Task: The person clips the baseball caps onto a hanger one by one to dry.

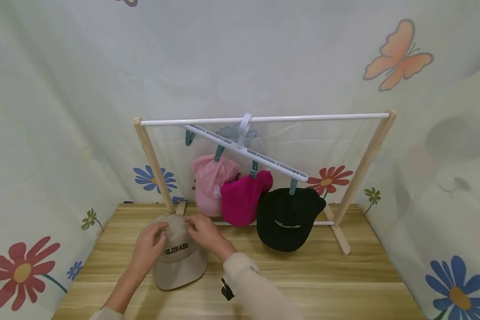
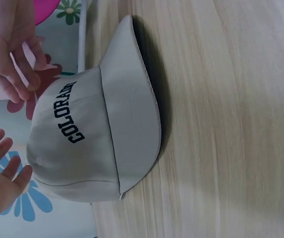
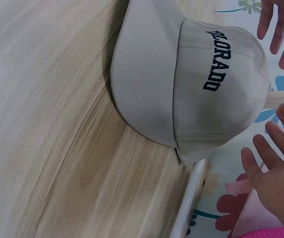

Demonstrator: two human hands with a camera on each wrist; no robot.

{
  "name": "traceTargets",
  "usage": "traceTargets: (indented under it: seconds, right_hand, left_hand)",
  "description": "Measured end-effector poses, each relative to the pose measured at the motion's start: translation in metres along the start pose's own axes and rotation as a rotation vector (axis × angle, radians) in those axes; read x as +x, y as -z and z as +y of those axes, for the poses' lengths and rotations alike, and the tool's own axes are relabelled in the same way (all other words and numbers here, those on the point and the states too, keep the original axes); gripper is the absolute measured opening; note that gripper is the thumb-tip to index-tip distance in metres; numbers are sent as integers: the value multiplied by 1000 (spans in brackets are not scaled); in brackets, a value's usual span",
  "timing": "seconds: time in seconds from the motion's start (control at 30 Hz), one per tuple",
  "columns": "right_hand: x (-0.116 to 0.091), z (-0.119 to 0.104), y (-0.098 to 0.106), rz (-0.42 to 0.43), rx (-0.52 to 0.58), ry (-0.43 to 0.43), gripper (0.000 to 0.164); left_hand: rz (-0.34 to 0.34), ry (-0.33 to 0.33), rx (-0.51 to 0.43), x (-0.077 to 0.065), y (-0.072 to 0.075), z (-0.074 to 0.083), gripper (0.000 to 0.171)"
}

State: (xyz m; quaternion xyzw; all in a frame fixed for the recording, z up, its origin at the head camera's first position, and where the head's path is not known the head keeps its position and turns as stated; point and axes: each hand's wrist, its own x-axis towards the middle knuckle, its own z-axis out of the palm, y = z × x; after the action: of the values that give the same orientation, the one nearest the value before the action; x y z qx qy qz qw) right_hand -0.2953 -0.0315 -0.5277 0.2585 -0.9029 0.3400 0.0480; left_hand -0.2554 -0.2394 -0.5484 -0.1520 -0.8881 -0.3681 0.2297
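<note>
A beige baseball cap [image 1: 180,238] with dark COLORADO lettering sits upright on the wooden table, its brim pointing toward me. My left hand [image 1: 148,246] is at the left of the crown, fingers relaxed and slightly bent. On the other side of the crown, my right hand [image 1: 206,232] hovers with loosely curved fingers. In the left wrist view, the left hand [image 2: 0,181] has its fingertips close to the top of the beige cap [image 2: 77,134]. The right wrist view shows the right hand [image 3: 278,183] beside the crown with nothing in its fingers.
A white rod rack [image 1: 320,118] with wooden legs stands behind. From its bar a white clip hanger [image 1: 272,164] hangs at a slant, its teal clips holding a pink cap [image 1: 208,186], a magenta cap [image 1: 242,200] and a black cap [image 1: 284,222]. One teal clip [image 1: 190,138] holds nothing.
</note>
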Motion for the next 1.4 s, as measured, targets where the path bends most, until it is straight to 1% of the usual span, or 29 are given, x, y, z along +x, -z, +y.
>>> traceTargets:
  seconds: [0.1, 0.17, 0.37, 0.5, 0.63, 0.77, 0.87, 1.0, 1.17, 1.27, 1.4]
  right_hand:
    - [4, -2, -1, 15, -15, -25, 29]
    - [6, -3, -1, 20, -27, -31, 29]
    - [15, -6, -4, 28, -89, -25, 30]
    - [25, -8, -6, -10, -124, -39, 34]
    - [32, -10, -8, -41, -147, -66, 37]
    - [38, -11, -14, -81, -229, -62, 39]
    - [40, -12, -18, -109, -281, -54, 40]
    - [40, -14, -21, -119, -305, -46, 43]
    - [38, -11, -23, -150, -315, -26, 46]
    - [38, -9, -25, -169, -304, -31, 49]
    - [42, -8, -28, -186, -278, -53, 52]
  left_hand:
    - [-28, 37, 3, 1, 2, -1, 24]
    - [-33, 48, 1, 2, 2, -3, 24]
    - [-9, 44, -7, 5, 3, -10, 24]
    - [-15, 72, 1, 8, 5, -17, 26]
    - [-35, 91, 20, 16, 6, -21, 28]
    - [-23, 88, 30, 20, 3, -26, 29]
    - [-30, 97, 37, 21, 0, -30, 32]
    - [-56, 138, 32, 21, -3, -37, 34]
    - [-106, 207, -6, 23, -4, -43, 41]
    - [-135, 247, -15, 25, -4, -47, 45]
    - [-145, 290, -27, 30, -4, -52, 49]
